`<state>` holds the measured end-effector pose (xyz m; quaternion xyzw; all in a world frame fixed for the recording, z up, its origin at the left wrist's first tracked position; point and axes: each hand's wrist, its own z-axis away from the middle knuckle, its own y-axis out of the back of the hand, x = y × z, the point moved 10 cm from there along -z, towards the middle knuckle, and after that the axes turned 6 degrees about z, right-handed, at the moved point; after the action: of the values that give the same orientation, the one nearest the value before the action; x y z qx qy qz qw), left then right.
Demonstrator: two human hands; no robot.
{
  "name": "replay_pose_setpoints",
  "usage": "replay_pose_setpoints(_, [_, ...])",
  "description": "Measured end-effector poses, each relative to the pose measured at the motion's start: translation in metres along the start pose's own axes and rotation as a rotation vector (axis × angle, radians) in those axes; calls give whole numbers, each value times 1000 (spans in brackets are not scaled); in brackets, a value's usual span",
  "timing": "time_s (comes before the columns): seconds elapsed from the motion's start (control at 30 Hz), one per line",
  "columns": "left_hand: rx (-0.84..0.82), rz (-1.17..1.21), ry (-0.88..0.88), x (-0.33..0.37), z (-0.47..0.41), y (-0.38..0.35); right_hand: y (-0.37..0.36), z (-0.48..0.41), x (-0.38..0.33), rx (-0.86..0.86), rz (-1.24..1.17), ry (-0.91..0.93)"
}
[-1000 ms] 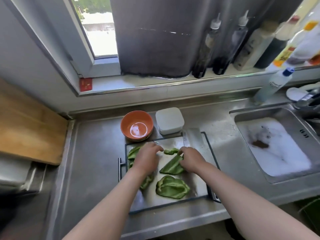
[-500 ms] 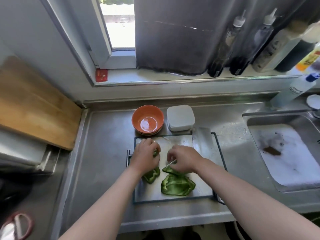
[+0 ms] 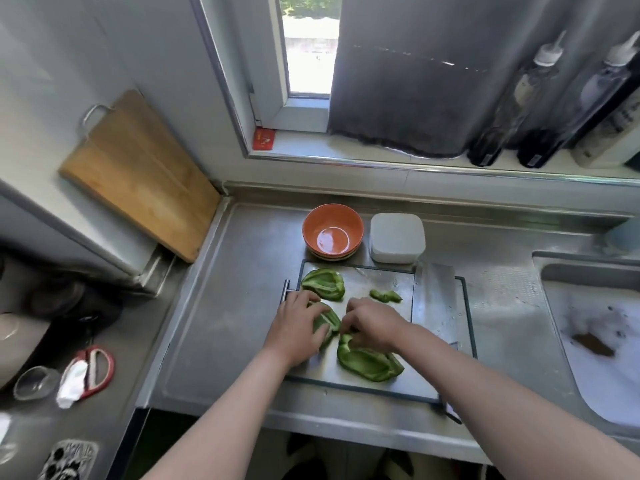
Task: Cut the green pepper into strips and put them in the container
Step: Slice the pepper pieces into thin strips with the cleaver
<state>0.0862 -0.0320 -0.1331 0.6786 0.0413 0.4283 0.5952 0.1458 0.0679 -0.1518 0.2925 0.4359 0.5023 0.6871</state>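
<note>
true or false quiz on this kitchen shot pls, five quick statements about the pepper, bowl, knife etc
1. The orange bowl holds pepper strips. False: it is empty.
2. The cleaver lies on the metal board, in neither hand. True.
3. The white container stands right of the bowl. True.
4. The pepper is all cut into thin strips. False: big pepper pieces lie on the board.
5. The wooden board lies under the pepper. False: it leans against the wall at the left.
</note>
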Motion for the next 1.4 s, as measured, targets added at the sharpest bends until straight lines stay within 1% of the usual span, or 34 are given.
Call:
replay_pose_setpoints(0.07, [83,87,7,2,-5,11,10,0,19,17,-151,-89])
replay_pose_setpoints(0.13, [133,172,29,1,-15,18,25,0,43,74,-300,-187])
replay_pose_setpoints(0.2, [168,222,34,3,-28,24,40,0,69,179,-432,-296])
replay_pose_setpoints(0.27, [179,249,25,8,-42,27,55,4,97,324,-524,-442])
replay_pose_setpoints(0.37, [185,202,-75,25,-58,26,66,6,125,462,-561,-611])
replay_pose_setpoints(0.43, [139,126,-172,35,-69,18,67,0,130,497,-550,-675])
replay_pose_setpoints(0.5, [-33,23,-243,45,-79,-4,61,-6,131,497,-581,-727])
replay_pose_setpoints(0.57, [-221,-140,-305,51,-83,-28,51,-14,125,438,-627,-705])
replay_pose_setpoints(0.63, [-325,-263,-322,50,-83,-42,44,-17,118,385,-626,-645])
replay_pose_setpoints(0.67, [-347,-298,-313,48,-83,-45,43,-14,117,391,-627,-625])
replay_pose_setpoints(0.73, [-328,-331,-291,45,-84,-46,43,0,121,431,-589,-623])
replay_pose_setpoints(0.77, [-296,-330,-282,46,-84,-43,42,8,125,436,-525,-637])
replay_pose_setpoints(0.83, [-242,-312,-295,53,-83,-39,35,20,132,371,-327,-662])
replay_pose_setpoints(0.87, [-214,-301,-328,60,-81,-38,31,24,133,327,-240,-659])
replay_pose_setpoints(0.93, [-174,-280,-435,77,-74,-40,20,25,134,251,-146,-630])
replay_pose_setpoints(1.0, [-211,-277,-550,91,-63,-50,12,26,132,203,-88,-611])
replay_pose_setpoints(1.07, [-297,-290,-612,97,-53,-64,10,29,134,218,-76,-638])
replay_pose_setpoints(1.13, [-369,-311,-633,98,-46,-76,13,34,139,275,-109,-701])
replay_pose_setpoints(1.23, [-392,-348,-646,99,-45,-86,19,33,145,321,-116,-732])
replay_pose_setpoints(1.3, [-386,-332,-634,100,-48,-88,23,26,141,348,-163,-663])
replay_pose_setpoints(1.33, [-379,-312,-626,100,-50,-88,22,20,136,341,-182,-593])
replay_pose_setpoints(1.4, [-357,-278,-610,101,-53,-88,18,9,125,287,-147,-472])
